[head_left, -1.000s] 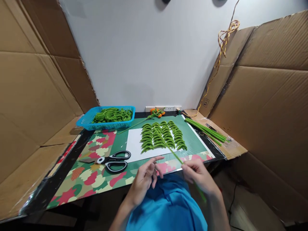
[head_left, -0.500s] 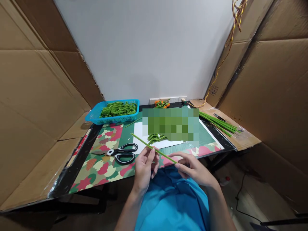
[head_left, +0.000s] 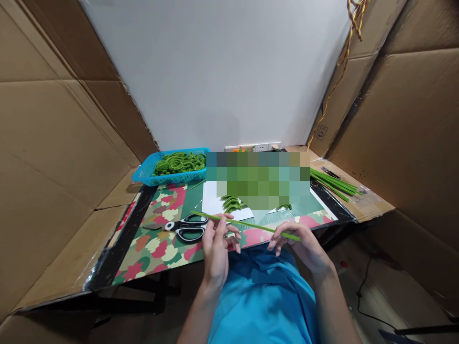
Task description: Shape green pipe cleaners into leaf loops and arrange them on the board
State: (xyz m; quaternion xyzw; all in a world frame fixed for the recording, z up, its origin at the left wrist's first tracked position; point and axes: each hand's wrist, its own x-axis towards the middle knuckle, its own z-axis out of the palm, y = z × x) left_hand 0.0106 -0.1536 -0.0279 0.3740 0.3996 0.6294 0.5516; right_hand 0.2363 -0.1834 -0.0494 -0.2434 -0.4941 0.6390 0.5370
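A straight green pipe cleaner [head_left: 254, 226] stretches between my two hands, just over the table's front edge. My left hand [head_left: 216, 246] pinches it between thumb and fingers, a short end poking out to the left. Near its other end, my right hand [head_left: 301, 244] is closed around it with bent fingers, and the tip shows beyond them. Black-handled scissors [head_left: 186, 228] lie beside my left hand, blades pointing left. Behind my hands, short bent green pieces [head_left: 232, 204] rest on white paper [head_left: 212, 195]. A pixelated patch hides the middle of the table.
At the back left stands a blue basket [head_left: 143, 176] filled with curled green pipe cleaners [head_left: 179, 163]. Straight green pipe cleaners [head_left: 333, 183] lie on the right beside a small dark tool [head_left: 330, 172]. Cardboard walls [head_left: 405, 119] rise on both sides. Orange pieces [head_left: 239, 150] show at the back.
My right hand has moved right along the pipe cleaner, away from my left hand. The pipe cleaner now lies flatter and farther right. The view has shifted slightly.
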